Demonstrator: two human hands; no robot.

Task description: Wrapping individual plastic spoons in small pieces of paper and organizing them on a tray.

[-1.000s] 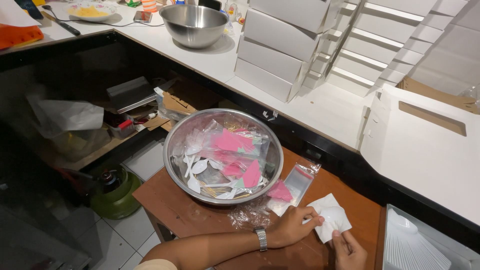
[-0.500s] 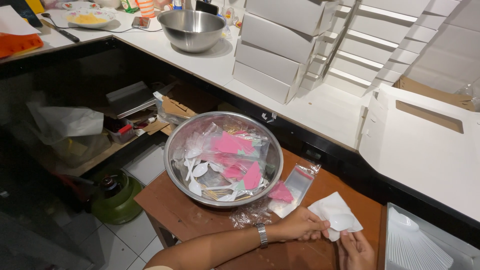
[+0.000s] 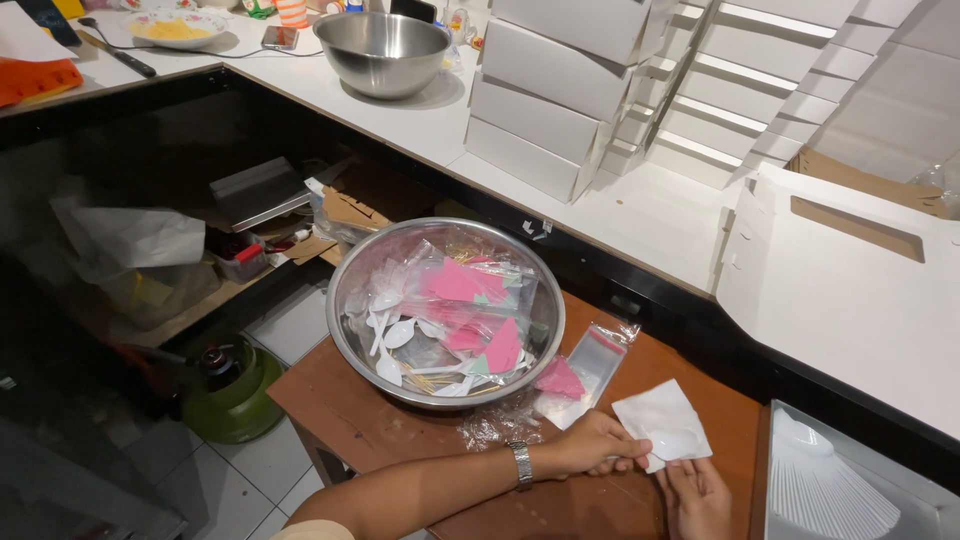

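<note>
Left hand (image 3: 592, 445) grip pinched on white napkin (image 3: 660, 425); right hand (image 3: 697, 492) grip loosely closed beneath it. Steel bowl (image 3: 345, 330), clear bag (image 3: 585, 365) just beside; stacked boxes (image 3: 560, 100) on counter (image 3: 650, 215) behind.

My left hand (image 3: 590, 447) reaches across from the left, fingers pinched; my right hand (image 3: 697, 493) lies near, fingers curled upward.

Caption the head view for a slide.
Left hand and right hand hold a white napkin beside a steel bowl of packets.
</note>
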